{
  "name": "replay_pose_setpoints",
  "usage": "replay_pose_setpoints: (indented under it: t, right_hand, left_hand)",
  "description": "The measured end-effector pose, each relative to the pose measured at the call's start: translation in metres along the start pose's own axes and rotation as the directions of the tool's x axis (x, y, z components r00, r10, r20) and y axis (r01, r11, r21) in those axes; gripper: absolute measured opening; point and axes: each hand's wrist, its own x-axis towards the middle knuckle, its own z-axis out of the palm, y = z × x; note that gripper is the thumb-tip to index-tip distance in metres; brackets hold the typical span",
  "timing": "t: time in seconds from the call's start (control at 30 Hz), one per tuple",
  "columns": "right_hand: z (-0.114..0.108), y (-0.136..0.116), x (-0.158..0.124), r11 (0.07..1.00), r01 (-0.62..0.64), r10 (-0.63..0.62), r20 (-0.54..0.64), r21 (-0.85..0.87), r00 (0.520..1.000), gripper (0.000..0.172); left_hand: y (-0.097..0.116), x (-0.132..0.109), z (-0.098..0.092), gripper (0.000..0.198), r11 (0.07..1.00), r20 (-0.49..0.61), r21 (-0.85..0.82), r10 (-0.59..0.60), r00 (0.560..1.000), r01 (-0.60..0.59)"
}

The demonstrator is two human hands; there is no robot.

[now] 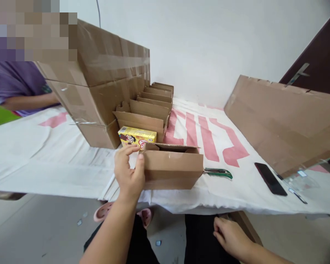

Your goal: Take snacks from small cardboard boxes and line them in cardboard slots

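An open-topped cardboard box [172, 170] stands upright near the front edge of the table, its top flaps partly raised. My left hand [129, 170] is closed on its left end, thumb on the near side and fingers reaching behind the corner. Just beyond that hand sits a yellow printed carton [139, 136]. To the right of the cardboard box, a green-handled utility knife [217, 172] lies on the cloth. My right hand [232, 234] is below the table edge, beside my right thigh, with its fingers curled and nothing visible in them.
A row of open cardboard boxes [143, 119] runs back toward the wall, alongside a tall stack of taped cartons [99, 91]. Another person's arm [33, 102] shows behind the stack. A phone [270, 179] and a large cardboard sheet [286, 121] are at the right.
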Motion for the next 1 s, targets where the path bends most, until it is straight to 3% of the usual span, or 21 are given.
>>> replay_pose_setpoints:
  t: [0.13,0.27,0.33,0.4,0.47,0.5,0.6,0.73,1.0]
  right_hand:
    - [-0.008,0.004,-0.002,1.0,-0.021,0.021,-0.031,0.016,0.999,0.007]
    - [-0.017,0.012,0.004,0.983,-0.027,0.042,-0.076,0.183,0.996,0.008]
    - [-0.012,0.017,0.01,0.909,-0.02,0.056,-0.076,0.417,0.995,0.013]
    - [-0.002,0.02,0.014,0.761,-0.036,0.072,-0.029,0.648,0.997,0.022]
    - [0.008,0.021,0.015,0.634,-0.072,0.095,0.015,0.77,0.995,0.027]
    - [0.012,0.021,0.014,0.613,-0.084,0.112,0.019,0.785,0.994,0.027]
    - [0.017,0.017,0.009,0.721,-0.062,0.135,-0.053,0.69,0.989,0.021]
    - [0.015,0.012,0.004,0.912,0.022,0.06,-0.186,0.41,0.981,0.02]
    - [0.008,0.012,0.008,0.988,-0.034,0.06,-0.166,0.154,0.984,0.013]
  left_hand:
    - [-0.013,0.002,0.004,0.02,0.953,0.029,-0.13,-0.271,0.962,0.273]
    - [-0.015,0.004,0.007,0.017,0.924,0.043,-0.18,-0.335,0.941,0.337]
    - [-0.015,0.004,0.008,0.016,0.926,0.041,-0.182,-0.328,0.944,0.329]
    - [-0.016,0.004,0.008,0.015,0.931,0.035,-0.189,-0.312,0.95,0.312]
    - [-0.018,0.003,0.007,0.015,0.932,0.041,-0.2,-0.299,0.953,0.301]
    - [-0.019,0.003,0.007,0.015,0.932,0.05,-0.2,-0.298,0.953,0.302]
    - [-0.02,0.003,0.006,0.015,0.932,0.083,-0.179,-0.306,0.948,0.316]
    - [-0.02,0.003,0.005,0.016,0.93,0.094,-0.193,-0.298,0.95,0.311]
    - [-0.017,0.006,0.002,0.02,0.933,0.168,-0.177,-0.285,0.944,0.314]
